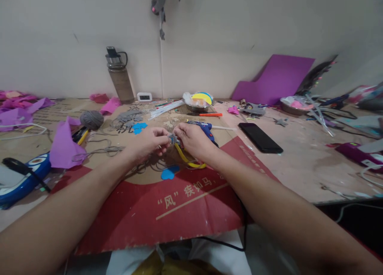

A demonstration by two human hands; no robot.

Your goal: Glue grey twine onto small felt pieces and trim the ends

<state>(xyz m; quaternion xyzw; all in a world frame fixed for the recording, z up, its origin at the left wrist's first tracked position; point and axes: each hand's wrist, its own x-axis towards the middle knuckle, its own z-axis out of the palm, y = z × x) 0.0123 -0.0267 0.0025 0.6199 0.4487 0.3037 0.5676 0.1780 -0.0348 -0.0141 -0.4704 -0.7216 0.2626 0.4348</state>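
Near the middle of the cardboard, my left hand (149,144) and my right hand (193,138) meet with their fingertips pinched together. Between them is a small grey-blue piece (172,139), too small and blurred to name. A curved yellow strip or handle (188,160) extends below my right hand; I cannot tell whether that hand grips it too. Loose grey yarn (112,149) trails to the left from under my left hand. Just in front of the hands lies a blue cut-out shape (168,173). Behind my right hand, a blue glue gun (206,129) is partly hidden.
Red-printed cardboard (134,211) covers the near table. Leftward are a yarn ball (92,119), purple sheet pieces (64,147) and a blue tape dispenser (26,179). A phone (260,137) lies to the right. A bottle (119,77) and a bowl (199,103) stand behind.
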